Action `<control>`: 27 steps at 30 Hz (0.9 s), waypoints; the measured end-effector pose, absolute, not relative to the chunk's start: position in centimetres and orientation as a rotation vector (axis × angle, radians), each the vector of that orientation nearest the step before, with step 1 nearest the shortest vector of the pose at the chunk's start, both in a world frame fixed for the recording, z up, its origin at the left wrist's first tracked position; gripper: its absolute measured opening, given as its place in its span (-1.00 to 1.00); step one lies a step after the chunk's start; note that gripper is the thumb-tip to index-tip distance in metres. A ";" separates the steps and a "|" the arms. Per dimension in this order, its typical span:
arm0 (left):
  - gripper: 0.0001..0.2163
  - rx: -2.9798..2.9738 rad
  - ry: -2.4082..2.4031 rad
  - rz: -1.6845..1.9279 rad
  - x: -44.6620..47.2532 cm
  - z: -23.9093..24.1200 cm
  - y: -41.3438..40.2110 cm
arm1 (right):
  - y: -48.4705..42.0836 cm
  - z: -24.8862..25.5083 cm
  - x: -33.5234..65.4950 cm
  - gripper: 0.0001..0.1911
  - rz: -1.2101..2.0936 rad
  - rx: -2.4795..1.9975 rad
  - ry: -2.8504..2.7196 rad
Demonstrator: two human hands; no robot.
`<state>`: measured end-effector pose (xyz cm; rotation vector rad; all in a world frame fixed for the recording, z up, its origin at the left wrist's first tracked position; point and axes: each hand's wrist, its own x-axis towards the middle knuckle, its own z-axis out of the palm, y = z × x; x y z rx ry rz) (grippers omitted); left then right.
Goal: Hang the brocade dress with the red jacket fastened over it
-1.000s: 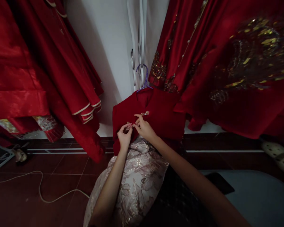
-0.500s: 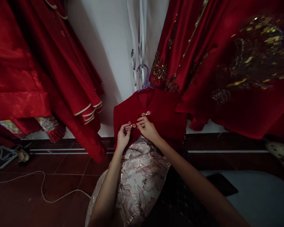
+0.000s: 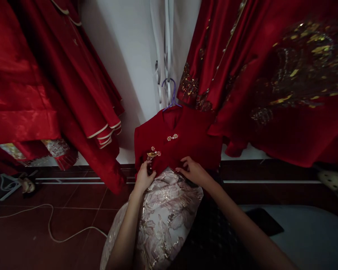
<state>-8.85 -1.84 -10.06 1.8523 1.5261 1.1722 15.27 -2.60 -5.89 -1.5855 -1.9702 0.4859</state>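
A small dark red jacket (image 3: pixel 194 140) hangs on a purple hanger (image 3: pixel 170 93) over a pale floral brocade skirt (image 3: pixel 160 221). Two pearl-and-gold frog clasps show on its front, one near the collar (image 3: pixel 172 137) and one lower left (image 3: pixel 153 153). My left hand (image 3: pixel 144 177) pinches the jacket's lower edge just under the lower clasp. My right hand (image 3: pixel 193 170) grips the hem further right, fingers curled on the red cloth.
Long red gowns hang at left (image 3: pixel 45 86) and a red gown with gold embroidery at right (image 3: pixel 284 82). A white wall (image 3: pixel 129 56) lies behind. A white cable (image 3: pixel 49 225) trails over the dark red tile floor. A grey seat (image 3: pixel 310 236) sits at lower right.
Both hands left the lower clasp and dropped to the jacket's hem, the right hand moving right. The lower clasp is now uncovered.
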 end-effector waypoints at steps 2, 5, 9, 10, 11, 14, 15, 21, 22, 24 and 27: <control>-0.70 1.929 1.580 1.010 -8.7 -9.4 -1.5 | -2.7 -6.1 15.1 -0.61 0.598 -1.565 -2.001; -0.80 1.941 1.700 0.896 -8.3 -8.7 -1.7 | -2.9 -6.2 15.0 -0.69 0.646 -1.553 -2.054; -0.83 1.945 1.822 1.191 -8.0 -6.4 -3.2 | -3.0 -5.7 15.4 -0.79 0.533 -1.458 -2.092; -0.82 1.927 1.829 1.308 -7.9 -5.4 -3.6 | -2.9 -5.4 15.7 -0.80 0.493 -1.425 -2.084; -0.82 1.904 1.819 1.421 -7.6 -4.5 -4.1 | -2.9 -5.0 15.9 -0.80 0.467 -1.398 -2.068; -0.82 1.835 1.698 1.671 -6.2 -2.7 -5.0 | -2.8 -3.6 17.0 -0.79 0.485 -1.367 -1.945; -0.81 1.813 1.653 1.708 -5.5 -2.9 -5.0 | -2.8 -3.2 17.4 -0.78 0.524 -1.362 -1.886; -0.78 1.850 1.597 1.513 -1.8 -9.9 -4.3 | -3.2 -1.9 18.6 -0.70 0.853 -1.362 -1.660; -0.78 1.862 1.593 1.496 -1.6 -10.9 -4.2 | -3.3 -1.9 18.3 -0.70 0.882 -1.368 -1.654; -0.77 1.836 1.567 1.522 -1.6 -11.9 -4.1 | -3.8 -2.0 17.3 -0.72 0.907 -1.382 -1.666; -0.77 1.732 1.494 1.610 -1.8 -12.1 -4.2 | -4.5 -2.4 15.2 -0.78 0.897 -1.366 -1.755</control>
